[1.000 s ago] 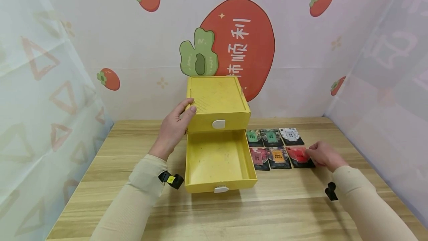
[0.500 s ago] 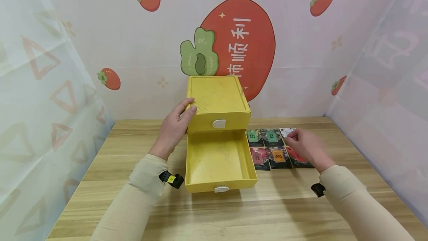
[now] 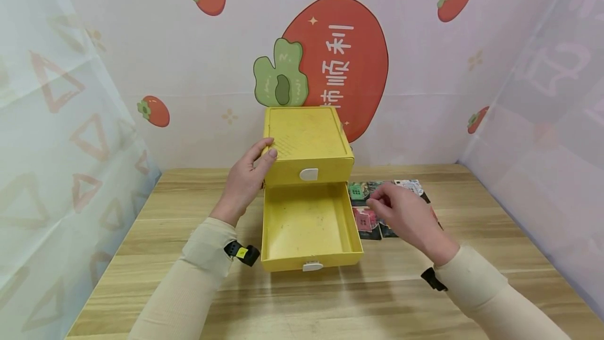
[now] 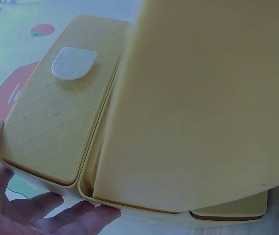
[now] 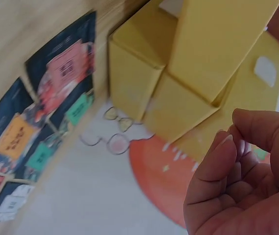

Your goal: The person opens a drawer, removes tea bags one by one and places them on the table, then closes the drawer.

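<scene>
A yellow drawer box [image 3: 306, 133] with white pull tabs stands mid-table. One drawer [image 3: 304, 224] below the top one is pulled out, its inside bare. My left hand [image 3: 243, 182] rests on the box's upper left corner. In the left wrist view, the thumb lies at the edge of the top drawer [image 4: 51, 127] and the fingertips touch the side wall. My right hand [image 3: 408, 219] hovers over dark tea-bag-like packets, among them a pink-labelled packet [image 5: 63, 68] and an orange-labelled packet [image 5: 12, 137]. Its fingers are curled, the thumb close to the index fingertip, with nothing visible between them.
The packets lie flat in two rows right of the box, a white-labelled packet [image 3: 410, 187] at the back right. Wood-grain table [image 3: 189, 188] surrounds everything. A backdrop [image 3: 207, 67] printed with red persimmons rises behind, and pale side sheets flank it.
My right hand has moved left from the red packet, past the white-labelled one, to above the middle packets. The packets and the drawer have not moved. My left hand keeps its place.
</scene>
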`<action>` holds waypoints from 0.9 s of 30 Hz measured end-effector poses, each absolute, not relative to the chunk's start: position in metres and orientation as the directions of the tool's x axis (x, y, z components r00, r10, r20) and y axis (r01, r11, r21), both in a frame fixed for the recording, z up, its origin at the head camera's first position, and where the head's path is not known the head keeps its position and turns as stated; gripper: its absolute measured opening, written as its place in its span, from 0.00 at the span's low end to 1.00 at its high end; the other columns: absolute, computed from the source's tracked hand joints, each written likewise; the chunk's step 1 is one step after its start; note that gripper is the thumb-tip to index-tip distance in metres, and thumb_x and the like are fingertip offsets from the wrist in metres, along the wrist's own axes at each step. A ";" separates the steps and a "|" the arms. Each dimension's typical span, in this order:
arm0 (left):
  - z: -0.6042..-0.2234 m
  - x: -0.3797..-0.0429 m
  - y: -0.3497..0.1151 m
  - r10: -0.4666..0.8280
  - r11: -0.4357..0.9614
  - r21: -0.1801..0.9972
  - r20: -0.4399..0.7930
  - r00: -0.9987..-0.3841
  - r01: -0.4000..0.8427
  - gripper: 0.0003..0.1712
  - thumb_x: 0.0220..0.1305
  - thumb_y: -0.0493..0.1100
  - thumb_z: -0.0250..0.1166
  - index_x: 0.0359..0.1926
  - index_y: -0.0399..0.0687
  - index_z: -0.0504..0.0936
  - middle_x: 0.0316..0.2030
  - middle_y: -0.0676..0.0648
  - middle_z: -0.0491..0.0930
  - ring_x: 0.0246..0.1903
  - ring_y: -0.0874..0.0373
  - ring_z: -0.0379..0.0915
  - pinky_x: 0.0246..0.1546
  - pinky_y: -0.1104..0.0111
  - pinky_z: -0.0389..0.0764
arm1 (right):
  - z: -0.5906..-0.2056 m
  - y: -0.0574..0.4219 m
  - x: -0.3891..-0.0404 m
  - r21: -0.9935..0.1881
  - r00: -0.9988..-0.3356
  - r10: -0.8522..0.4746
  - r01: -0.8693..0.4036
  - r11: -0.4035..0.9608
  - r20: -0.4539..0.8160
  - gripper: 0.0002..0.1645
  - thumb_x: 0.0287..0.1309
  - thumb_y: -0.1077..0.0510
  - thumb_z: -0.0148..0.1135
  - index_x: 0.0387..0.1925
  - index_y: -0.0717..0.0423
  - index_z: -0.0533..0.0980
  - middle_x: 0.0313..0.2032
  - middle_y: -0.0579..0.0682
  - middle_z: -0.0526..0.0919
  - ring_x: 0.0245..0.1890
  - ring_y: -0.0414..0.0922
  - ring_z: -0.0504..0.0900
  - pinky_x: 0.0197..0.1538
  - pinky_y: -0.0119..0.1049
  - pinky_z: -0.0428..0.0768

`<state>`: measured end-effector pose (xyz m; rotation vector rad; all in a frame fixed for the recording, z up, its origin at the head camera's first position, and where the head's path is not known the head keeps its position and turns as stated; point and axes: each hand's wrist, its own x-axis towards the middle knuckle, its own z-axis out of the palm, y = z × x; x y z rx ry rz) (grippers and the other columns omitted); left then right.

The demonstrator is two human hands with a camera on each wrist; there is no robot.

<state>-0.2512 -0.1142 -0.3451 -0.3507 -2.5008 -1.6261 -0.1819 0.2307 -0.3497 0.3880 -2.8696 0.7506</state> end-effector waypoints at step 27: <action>-0.345 -0.253 -0.113 0.120 0.395 0.877 0.245 -0.962 0.273 0.35 0.74 0.74 0.51 0.77 0.75 0.66 0.76 0.54 0.65 0.24 0.47 0.71 0.31 0.61 0.78 | -0.354 0.154 -0.116 -0.194 -0.655 -0.554 -0.718 0.669 0.514 0.08 0.60 0.55 0.77 0.36 0.45 0.82 0.31 0.36 0.83 0.29 0.30 0.78 0.32 0.25 0.78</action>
